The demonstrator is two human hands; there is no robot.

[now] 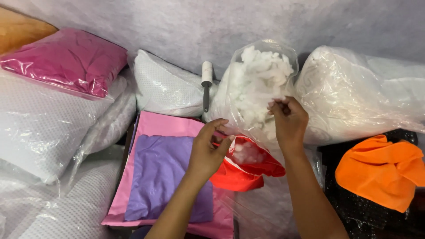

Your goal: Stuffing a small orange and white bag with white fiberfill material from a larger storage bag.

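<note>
From the head view I see my left hand [208, 148] curled around the open edge of a red fabric cushion cover [243, 170], thumb and fingers gripping the cloth so the mouth stays spread; white stuffing shows inside the opening. My right hand [290, 121] is raised just above and to the right of it, fingertips pinched together at the side of a clear plastic bag of white fluffy fibre filling [254, 86], and I think a small tuft is caught in that pinch, though the glare on the plastic makes it hard to be sure. The red cover sits between my two forearms, its left edge lying over a purple fabric cushion [161, 175], which rests on a flat pink sheet [166, 124]. Behind the bag's left side, a lint roller with a white head and grey handle [206, 88] stands against the wall, leaning on a white pillow in clear wrap [166, 86]. To the right lies a large white pillow in crinkled clear plastic [354, 95], and below it an orange cloth [380, 170] draped over something black. At far left, a magenta cushion in glossy plastic [66, 59] tops a stack of white wrapped pillows [44, 128].
</note>
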